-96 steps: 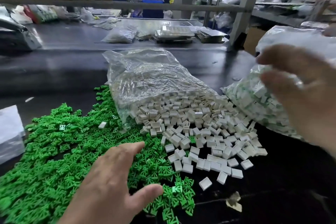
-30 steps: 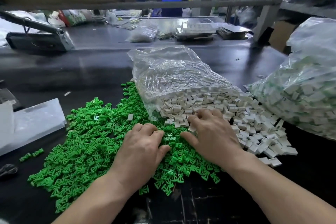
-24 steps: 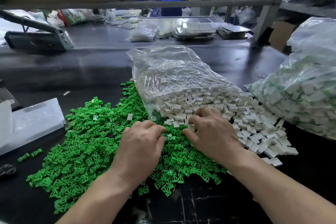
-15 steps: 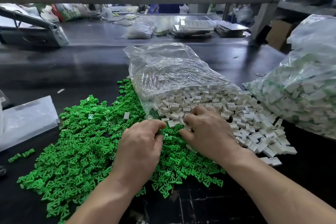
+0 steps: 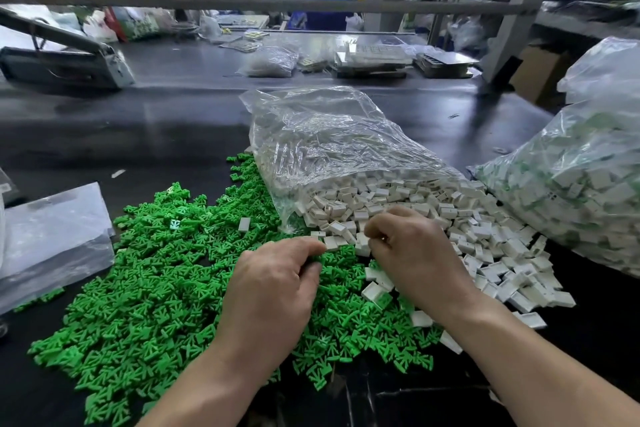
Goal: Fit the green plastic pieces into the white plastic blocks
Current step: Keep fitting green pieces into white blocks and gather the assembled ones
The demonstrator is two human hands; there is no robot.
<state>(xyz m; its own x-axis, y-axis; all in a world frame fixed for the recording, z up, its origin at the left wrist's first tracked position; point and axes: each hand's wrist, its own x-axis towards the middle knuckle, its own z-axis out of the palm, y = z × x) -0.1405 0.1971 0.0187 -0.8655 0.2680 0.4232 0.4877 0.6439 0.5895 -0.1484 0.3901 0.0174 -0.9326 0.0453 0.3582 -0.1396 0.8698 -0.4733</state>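
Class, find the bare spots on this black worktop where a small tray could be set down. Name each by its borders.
Bare black worktop lies behind the green plastic pieces, left of the clear bag of white plastic blocks; more sits right-front, before the big filled bag. The middle is crowded.

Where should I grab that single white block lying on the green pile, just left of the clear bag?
Pinch the single white block across its two long sides, coming straight down from above. It lies flat on the green pieces with no other block touching it, so both sides look free; the left hand is nearer.
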